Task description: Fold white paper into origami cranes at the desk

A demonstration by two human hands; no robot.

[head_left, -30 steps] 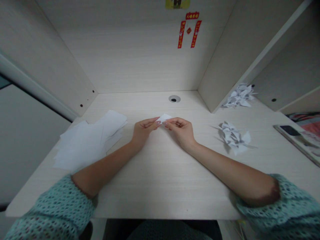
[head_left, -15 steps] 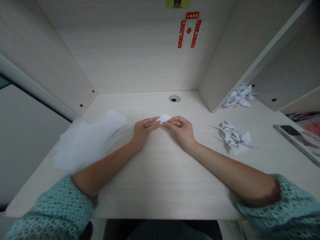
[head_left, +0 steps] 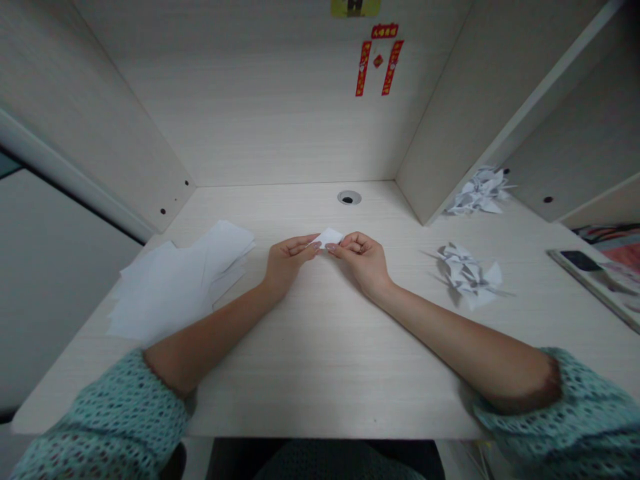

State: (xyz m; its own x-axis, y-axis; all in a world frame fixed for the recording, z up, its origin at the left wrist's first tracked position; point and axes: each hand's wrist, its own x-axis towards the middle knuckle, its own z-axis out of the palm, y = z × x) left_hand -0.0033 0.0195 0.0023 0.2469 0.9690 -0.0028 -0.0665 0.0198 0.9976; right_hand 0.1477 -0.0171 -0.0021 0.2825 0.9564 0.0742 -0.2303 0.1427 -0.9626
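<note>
A small folded piece of white paper (head_left: 329,236) is held between both hands over the middle of the desk. My left hand (head_left: 289,262) pinches its left corner between thumb and fingers. On the opposite side, my right hand (head_left: 365,262) grips the right corner the same way, its fingers curled. The thumbs are close together along the near edge of the paper. Fingertips cover the two ends, so the full outline of the fold is hidden.
Loose white paper sheets (head_left: 167,287) lie at the left, partly under my left forearm. Folded paper pieces (head_left: 470,273) are heaped at the right, with another heap (head_left: 481,192) behind, by the upright panel (head_left: 450,140). A phone (head_left: 580,261) rests far right.
</note>
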